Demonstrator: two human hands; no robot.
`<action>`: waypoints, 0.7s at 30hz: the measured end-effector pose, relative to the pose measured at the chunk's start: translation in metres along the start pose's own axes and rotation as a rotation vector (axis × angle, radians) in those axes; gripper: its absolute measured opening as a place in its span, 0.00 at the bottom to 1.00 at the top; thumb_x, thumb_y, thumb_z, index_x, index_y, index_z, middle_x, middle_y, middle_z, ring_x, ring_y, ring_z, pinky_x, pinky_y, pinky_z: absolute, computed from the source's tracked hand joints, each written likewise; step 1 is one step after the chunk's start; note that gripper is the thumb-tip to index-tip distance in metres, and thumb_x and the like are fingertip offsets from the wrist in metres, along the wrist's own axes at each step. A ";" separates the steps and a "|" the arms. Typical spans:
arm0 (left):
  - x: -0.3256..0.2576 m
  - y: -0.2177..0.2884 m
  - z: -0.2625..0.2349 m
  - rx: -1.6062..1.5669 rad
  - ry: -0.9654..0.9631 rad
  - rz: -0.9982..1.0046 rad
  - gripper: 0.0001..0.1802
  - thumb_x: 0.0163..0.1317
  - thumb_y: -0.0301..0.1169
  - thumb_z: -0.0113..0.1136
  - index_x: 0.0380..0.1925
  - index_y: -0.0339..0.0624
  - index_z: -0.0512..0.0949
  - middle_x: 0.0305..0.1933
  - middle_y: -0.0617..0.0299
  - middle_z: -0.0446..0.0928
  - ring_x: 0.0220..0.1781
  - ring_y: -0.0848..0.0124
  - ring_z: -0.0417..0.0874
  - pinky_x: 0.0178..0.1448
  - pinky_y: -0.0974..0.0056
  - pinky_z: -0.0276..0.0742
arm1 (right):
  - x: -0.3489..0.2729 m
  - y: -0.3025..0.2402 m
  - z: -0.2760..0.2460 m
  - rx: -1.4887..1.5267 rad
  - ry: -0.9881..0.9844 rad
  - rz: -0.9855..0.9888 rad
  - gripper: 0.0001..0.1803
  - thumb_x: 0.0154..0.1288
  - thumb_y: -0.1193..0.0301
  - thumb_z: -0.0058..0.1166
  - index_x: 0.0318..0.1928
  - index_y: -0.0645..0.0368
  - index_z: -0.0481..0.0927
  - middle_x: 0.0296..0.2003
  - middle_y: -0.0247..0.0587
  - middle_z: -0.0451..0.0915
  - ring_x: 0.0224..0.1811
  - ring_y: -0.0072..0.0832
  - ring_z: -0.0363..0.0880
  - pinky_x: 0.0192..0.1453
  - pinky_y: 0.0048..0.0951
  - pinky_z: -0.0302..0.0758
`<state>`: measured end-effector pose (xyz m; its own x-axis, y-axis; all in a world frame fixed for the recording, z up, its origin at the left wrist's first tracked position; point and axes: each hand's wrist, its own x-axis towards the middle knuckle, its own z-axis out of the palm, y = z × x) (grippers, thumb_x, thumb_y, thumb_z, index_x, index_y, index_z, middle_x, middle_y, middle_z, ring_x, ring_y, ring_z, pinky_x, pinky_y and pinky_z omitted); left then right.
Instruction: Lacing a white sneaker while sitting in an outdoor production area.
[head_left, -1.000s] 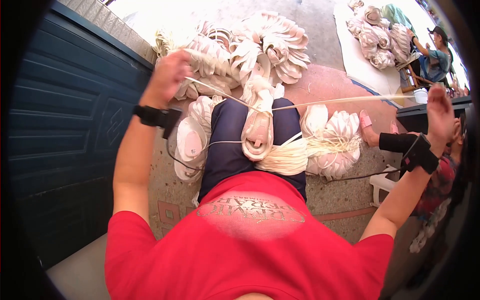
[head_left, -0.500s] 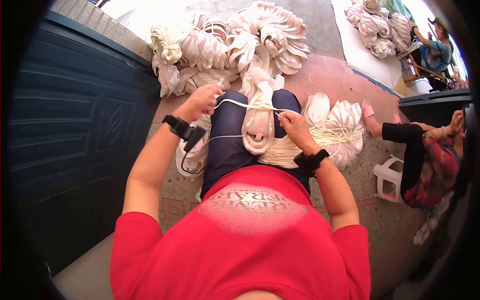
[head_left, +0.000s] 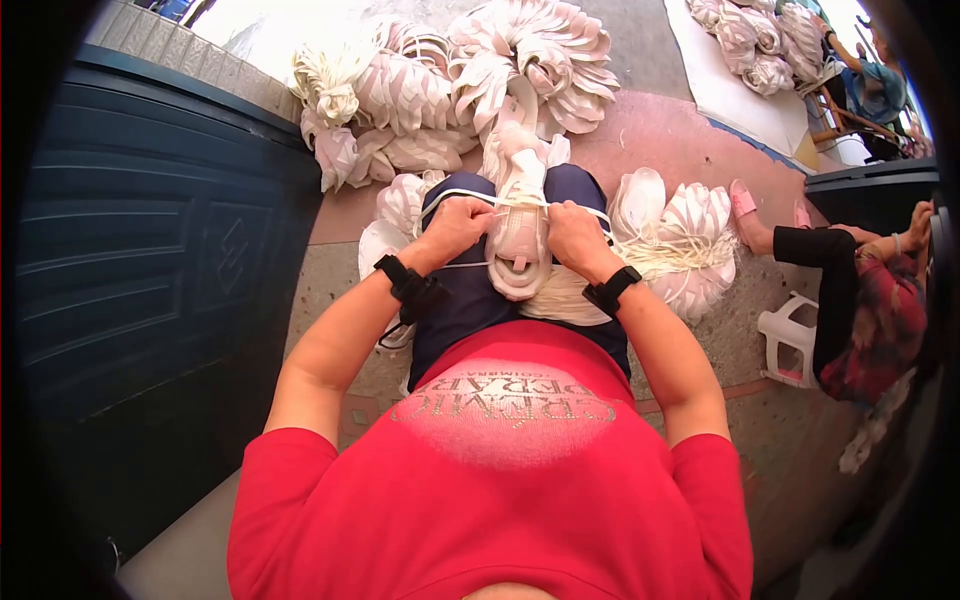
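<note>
- Left hand (head_left: 458, 222): fingers curled shut, pinching the white cord (head_left: 470, 197) just left of the stack of white shoe uppers (head_left: 519, 225); a black wristband sits on the wrist below it
- Right hand (head_left: 572, 232): fingers closed in a fist on the same cord, touching the right side of the stack; it too has a black band at the wrist
- Stack of white shoe uppers: lies lengthwise on the person's lap, between the two hands, resting on the dark blue trousers (head_left: 465, 300)
- White cord: runs across the top of the stack from one hand to the other, drawn taut
- Loose hank of cream cord (head_left: 560, 295): lies on the right thigh, just beside the stack
- Tied bundles of white uppers (head_left: 470, 85): heaped on the ground beyond the knees; further bundles (head_left: 680, 235) lie to the right of the legs
- Dark blue panelled door (head_left: 150, 260): fills the left side of the view
- Second person (head_left: 860, 300): seated at the right, legs stretched toward the bundles, beside a white plastic stool (head_left: 790, 335)
- Third person (head_left: 875, 85): at the far upper right, well apart, near more white bundles
</note>
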<state>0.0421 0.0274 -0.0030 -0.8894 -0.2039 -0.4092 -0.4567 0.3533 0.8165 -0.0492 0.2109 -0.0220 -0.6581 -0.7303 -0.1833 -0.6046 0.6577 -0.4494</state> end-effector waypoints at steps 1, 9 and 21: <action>-0.001 0.001 0.000 0.025 0.015 -0.006 0.13 0.52 0.32 0.55 0.33 0.34 0.79 0.27 0.51 0.79 0.30 0.68 0.80 0.37 0.66 0.73 | -0.001 -0.001 -0.001 0.002 0.000 0.000 0.10 0.52 0.74 0.41 0.32 0.66 0.74 0.33 0.54 0.74 0.38 0.46 0.75 0.42 0.42 0.71; 0.004 -0.005 0.005 0.410 0.195 0.195 0.10 0.54 0.32 0.50 0.25 0.38 0.78 0.26 0.48 0.76 0.30 0.55 0.78 0.34 0.58 0.72 | 0.002 -0.011 0.002 -0.452 0.069 -0.307 0.04 0.50 0.73 0.47 0.28 0.56 0.75 0.29 0.40 0.74 0.34 0.31 0.75 0.40 0.35 0.63; 0.006 0.018 0.011 0.772 0.086 0.248 0.09 0.54 0.33 0.47 0.24 0.39 0.73 0.25 0.49 0.75 0.30 0.53 0.78 0.34 0.54 0.72 | 0.003 -0.006 0.009 -0.391 0.151 -0.243 0.05 0.50 0.74 0.47 0.27 0.55 0.76 0.26 0.38 0.76 0.29 0.30 0.77 0.41 0.35 0.62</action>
<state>0.0283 0.0425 0.0045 -0.9761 -0.0955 -0.1953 -0.1612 0.9207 0.3554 -0.0434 0.2027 -0.0276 -0.5174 -0.8553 0.0286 -0.8531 0.5129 -0.0960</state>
